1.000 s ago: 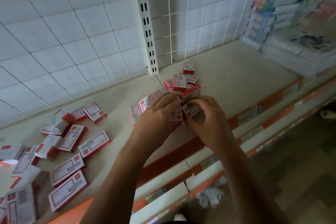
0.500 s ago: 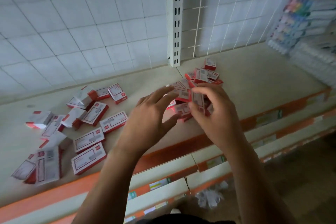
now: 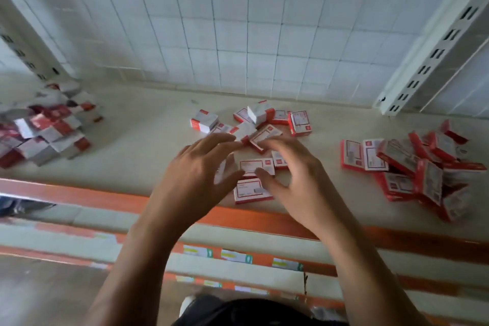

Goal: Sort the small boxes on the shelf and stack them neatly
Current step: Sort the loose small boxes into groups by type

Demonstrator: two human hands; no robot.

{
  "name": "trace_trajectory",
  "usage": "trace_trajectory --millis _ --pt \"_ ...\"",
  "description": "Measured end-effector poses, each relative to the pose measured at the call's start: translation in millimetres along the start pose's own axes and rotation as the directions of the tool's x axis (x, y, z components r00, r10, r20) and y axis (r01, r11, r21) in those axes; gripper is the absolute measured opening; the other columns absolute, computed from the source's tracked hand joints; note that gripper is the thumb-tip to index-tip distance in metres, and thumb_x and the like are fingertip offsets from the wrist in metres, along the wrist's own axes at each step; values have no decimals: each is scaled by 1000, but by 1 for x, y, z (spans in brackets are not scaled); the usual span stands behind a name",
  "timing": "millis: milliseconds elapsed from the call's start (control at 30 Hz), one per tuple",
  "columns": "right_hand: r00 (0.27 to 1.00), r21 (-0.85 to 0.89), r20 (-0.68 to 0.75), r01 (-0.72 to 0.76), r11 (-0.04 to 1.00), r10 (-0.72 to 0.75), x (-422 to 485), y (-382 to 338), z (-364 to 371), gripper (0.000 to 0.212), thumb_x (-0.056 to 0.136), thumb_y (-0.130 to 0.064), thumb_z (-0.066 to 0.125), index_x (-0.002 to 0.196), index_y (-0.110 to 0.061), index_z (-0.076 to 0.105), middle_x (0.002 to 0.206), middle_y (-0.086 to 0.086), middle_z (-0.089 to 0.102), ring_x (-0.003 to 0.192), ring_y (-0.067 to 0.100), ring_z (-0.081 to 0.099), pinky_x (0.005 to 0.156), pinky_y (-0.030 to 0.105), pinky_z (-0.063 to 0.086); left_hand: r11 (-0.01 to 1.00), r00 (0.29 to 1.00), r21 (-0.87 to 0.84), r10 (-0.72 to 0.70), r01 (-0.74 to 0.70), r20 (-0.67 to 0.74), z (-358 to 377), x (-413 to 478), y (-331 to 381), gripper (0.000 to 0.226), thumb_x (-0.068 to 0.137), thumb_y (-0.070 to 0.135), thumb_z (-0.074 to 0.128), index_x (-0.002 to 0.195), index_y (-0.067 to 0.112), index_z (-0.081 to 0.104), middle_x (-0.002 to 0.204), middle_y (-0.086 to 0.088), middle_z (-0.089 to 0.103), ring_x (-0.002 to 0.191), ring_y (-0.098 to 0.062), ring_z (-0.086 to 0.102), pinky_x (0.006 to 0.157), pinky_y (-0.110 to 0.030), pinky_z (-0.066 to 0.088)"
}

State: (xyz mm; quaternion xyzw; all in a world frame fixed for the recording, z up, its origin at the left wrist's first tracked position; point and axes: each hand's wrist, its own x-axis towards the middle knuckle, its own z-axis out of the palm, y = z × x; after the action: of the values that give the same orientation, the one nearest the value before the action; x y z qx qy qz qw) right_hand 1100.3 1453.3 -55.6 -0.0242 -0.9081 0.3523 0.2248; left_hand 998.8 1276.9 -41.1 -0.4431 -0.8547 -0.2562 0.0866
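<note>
- Item: small boxes (image 3: 300,123), red and white, all one design as far as I can tell; flat card cartons with a white label face framed in red and red edges.
- Location: all lie on the shelf (image 3: 148,140), in three loose lots.
- Lot one, centre cluster (image 3: 260,116), at 12 o'clock from my hands: about a dozen boxes, some flat, some tipped on an edge, overlapping at odd angles. One flat box (image 3: 251,190) lies nearest the front, label up, between my two hands.
- Lot two, right heap (image 3: 412,167), at 3 o'clock: a larger jumble, several boxes leaning on one another, two side by side at its near-left edge.
- Lot three, left heap (image 3: 45,130), at 9 o'clock: the biggest pile, blurred; no order in it that I can make out.
- Left hand (image 3: 201,167): fingers spread and straight over the centre cluster, gripping nothing; fingertips reach the boxes at 12 o'clock, though contact is not clear.
- Right hand (image 3: 293,172): fingers loosely arched above the same cluster, empty.
- Fixtures: orange rail (image 3: 79,196) along the shelf front at 6 o'clock, tiled back panel (image 3: 211,34) at 12 o'clock, slotted upright (image 3: 436,42) at 2 o'clock.
- Progress, my judgement: early. No neat stack shows anywhere; all three lots remain to be squared up and stacked.
- Handling note: light, slick card; likely to slide unless edges are aligned.
</note>
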Motion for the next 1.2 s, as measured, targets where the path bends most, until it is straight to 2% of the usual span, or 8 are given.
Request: trace_trajectory --millis 167,367,567,733,900,1000,1100,1200 --pt "996 -27 86 30 999 -28 -1 -16 26 45 85 -21 73 128 -15 59 131 -3 57 124 10 52 103 19 42 998 997 4 -65 64 37 -20 -25 -30 54 80 47 63 128 22 60 131 6 57 108 -19 61 84 -37 53" --pt "996 -47 91 5 999 0 3 -25 36 48 83 -31 63 129 -15 58 132 -4 56 123 9 52 102 18 42 999 982 7 -32 31 186 -13 -32 -45 72 76 57 64 139 25 50 145 8 46 123 -16 51 98 -35 44" --pt "997 -126 41 -58 990 64 -5 -20 33 49 83 -21 74 129 -16 58 130 -3 57 121 13 53 102 21 42 999 967 18 31 -37 253 -5 -26 -51 70 78 42 76 140 26 48 151 9 39 119 -18 53 98 -34 41" --pt "989 -224 -6 -149 963 151 -12 -17 31 51 82 -30 74 129 -14 58 127 0 58 116 17 55 97 24 47 997 973 2 78 -81 217 -3 -19 -55 62 77 30 79 134 22 56 139 1 52 120 -21 56 91 -37 49" --pt "958 -317 -29 -279 907 285 -15 -20 42 66 77 -57 58 131 -18 54 132 1 52 122 20 48 98 24 41 990 971 19 131 -137 198 1 -15 -53 67 76 38 79 135 18 54 133 -4 57 117 -24 57 93 -39 50" --pt "944 -365 -23 -315 876 330 -15 -23 54 74 75 -65 62 132 -18 53 137 4 47 124 23 45 96 26 42 989 964 35 130 -142 232 3 -13 -55 74 75 45 77 139 18 49 139 -4 54 123 -25 53 98 -42 47" --pt "936 -420 -60 -340 842 348 -13 -25 65 72 75 -65 68 129 -20 54 140 6 44 124 27 44 97 36 46 988 961 29 139 -150 240 6 -12 -58 74 76 52 72 138 18 50 136 -3 55 121 -24 54 96 -41 48" --pt "928 -377 -99 -369 849 360 -12 -24 68 63 76 -55 74 126 -18 58 137 5 47 122 27 46 95 34 47 987 965 12 154 -160 210 8 -10 -59 69 76 49 73 134 16 54 128 -3 58 114 -24 56 91 -39 51"
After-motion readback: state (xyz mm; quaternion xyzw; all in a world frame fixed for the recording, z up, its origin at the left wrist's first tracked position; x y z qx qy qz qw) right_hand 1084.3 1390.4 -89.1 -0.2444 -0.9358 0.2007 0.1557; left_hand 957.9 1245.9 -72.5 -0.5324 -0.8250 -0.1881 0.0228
